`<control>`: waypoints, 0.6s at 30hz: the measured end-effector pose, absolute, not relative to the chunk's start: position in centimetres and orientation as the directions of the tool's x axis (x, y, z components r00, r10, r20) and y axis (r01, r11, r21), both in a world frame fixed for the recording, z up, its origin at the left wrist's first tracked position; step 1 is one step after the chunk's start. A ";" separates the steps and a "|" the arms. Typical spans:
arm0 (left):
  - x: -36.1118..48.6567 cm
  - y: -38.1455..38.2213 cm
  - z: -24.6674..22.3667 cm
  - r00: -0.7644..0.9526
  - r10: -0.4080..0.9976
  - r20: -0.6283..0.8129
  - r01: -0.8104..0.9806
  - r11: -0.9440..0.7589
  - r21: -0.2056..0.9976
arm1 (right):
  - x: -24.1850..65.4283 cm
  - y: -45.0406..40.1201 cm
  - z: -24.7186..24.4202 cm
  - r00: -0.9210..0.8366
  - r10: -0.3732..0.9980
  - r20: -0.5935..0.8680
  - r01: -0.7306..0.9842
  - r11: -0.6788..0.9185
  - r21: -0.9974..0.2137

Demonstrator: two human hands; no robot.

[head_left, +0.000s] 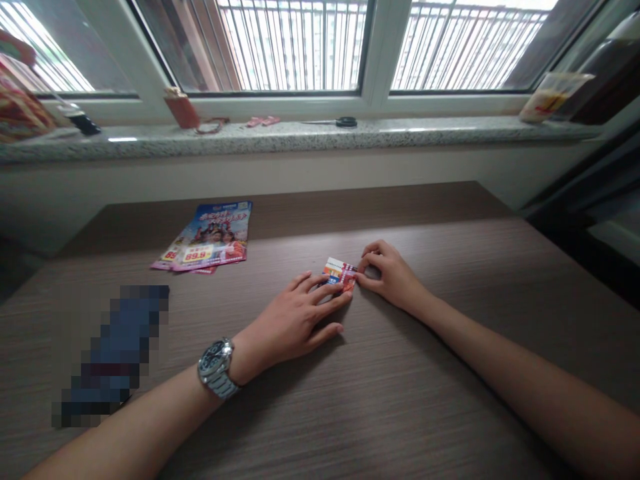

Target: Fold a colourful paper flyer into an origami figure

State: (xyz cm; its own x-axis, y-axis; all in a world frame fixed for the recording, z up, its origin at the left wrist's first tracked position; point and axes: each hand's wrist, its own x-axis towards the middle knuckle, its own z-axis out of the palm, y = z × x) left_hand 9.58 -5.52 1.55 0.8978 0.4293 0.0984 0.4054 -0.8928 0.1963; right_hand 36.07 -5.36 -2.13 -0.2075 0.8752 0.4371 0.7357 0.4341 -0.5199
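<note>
A small folded piece of colourful printed paper (334,265), white, orange, blue and red, lies on the brown table in front of me. My left hand (295,313) rests palm down with its fingers stretched and spread, the fingertips on the paper's near side and covering part of it. At the paper's right edge, my right hand (387,272) has thumb and forefinger closed in a pinch. A silver wristwatch (218,367) is on my left wrist.
Printed flyers (215,237) lie stacked at the table's back left. A pixelated dark blue object (113,353) sits near my left forearm. On the stone windowsill (300,139) are a red case (181,108), scissors (345,122), pink pieces (263,122) and a clear plastic cup (553,97).
</note>
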 end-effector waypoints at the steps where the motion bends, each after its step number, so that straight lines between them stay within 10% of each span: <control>1: 9.6 -5.5 1.6 0.898 0.429 0.099 0.404 -0.893 0.198 | 36.2 -5.3 -2.2 -0.185 0.882 0.434 0.738 0.417 -0.531; 18: 9.5 -5.5 1.4 0.883 0.448 0.140 0.422 -0.889 0.179 | 36.2 -5.8 -1.6 -0.224 0.867 0.445 0.718 0.455 -0.526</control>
State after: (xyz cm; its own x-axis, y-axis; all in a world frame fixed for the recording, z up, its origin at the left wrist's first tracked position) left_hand 9.46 -5.53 1.39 0.8831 0.4479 0.1396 0.4223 -0.8885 0.1794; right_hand 36.17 -5.76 -1.64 -0.2237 0.8673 0.4447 0.7185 0.4551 -0.5261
